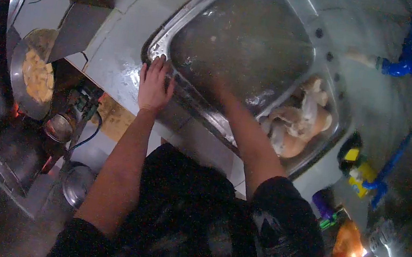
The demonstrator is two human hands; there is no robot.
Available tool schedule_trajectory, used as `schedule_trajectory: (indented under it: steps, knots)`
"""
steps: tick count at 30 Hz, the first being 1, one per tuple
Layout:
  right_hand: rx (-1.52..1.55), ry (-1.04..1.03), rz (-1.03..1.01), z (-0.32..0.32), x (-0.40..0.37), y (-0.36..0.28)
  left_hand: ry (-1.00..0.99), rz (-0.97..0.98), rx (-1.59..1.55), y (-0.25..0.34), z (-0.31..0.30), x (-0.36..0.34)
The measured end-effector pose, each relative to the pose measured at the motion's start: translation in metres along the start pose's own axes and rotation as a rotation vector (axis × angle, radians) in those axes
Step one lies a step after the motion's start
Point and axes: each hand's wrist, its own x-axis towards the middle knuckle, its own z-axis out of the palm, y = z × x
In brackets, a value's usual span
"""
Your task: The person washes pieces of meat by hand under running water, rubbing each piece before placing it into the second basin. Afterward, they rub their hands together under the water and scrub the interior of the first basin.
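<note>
The person stands close up to a tiled worktop [120, 54] with a big metal sink [244, 31] set into it. Their left hand [154, 84] lies flat on the near rim of the sink. The fingers [162, 66] are spread out and straight, and they hold nothing; the tips just reach over the edge.

The right hand [222, 85] goes down into the sink, with the arm stretched over the rim. It is blurry and dark there (I really can't make out the fingers), so I cannot tell if they are open or closed, or if they hold anything.

The sink looks wet and shiny inside. At its right end there is a pile of pale raw chicken pieces [297, 119]. The pile is near the right hand, but the two are apart. A blue tap [407, 64] sticks out past the far side of the sink, beyond the chicken.

To the right of the sink stands a yellow and blue bottle [359, 173], with a purple thing [321, 202] just beside it.

Far off to the left, well away from both hands, a round pan [32, 42] holds some yellow food [37, 77]. A small shiny pot [59, 127] sits near the pan.
</note>
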Motion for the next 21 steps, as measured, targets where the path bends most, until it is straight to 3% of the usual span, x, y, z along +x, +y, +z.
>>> schedule_trajectory:
  steps: [6, 8, 11, 14, 18, 20, 21]
  knots:
    - [0.152, -0.135, -0.046, -0.066, 0.038, -0.045, 0.026, 0.027, 0.016, -0.004, 0.005, -0.001]
    - [1.131, -0.409, 0.433, -0.093, 0.055, -0.041, 0.009, 0.005, 0.008, 0.001, -0.002, 0.001]
    - [1.328, -0.361, 0.480, -0.106, 0.054, -0.023, -0.006, -0.008, -0.004, 0.004, -0.005, 0.001]
    - [1.487, -0.354, 0.366, -0.131, 0.049, -0.012, -0.003, -0.005, -0.011, 0.006, -0.006, 0.001]
    - [1.538, -0.300, 0.365, -0.134, 0.044, 0.019, -0.016, -0.010, 0.010, 0.005, -0.006, 0.000]
    - [1.942, -0.428, 0.222, -0.133, 0.046, 0.036, -0.017, -0.007, 0.015, 0.005, -0.004, 0.000]
    - [1.942, -0.427, 0.222, -0.138, 0.046, 0.032, -0.019, -0.007, 0.023, 0.005, -0.005, 0.000]
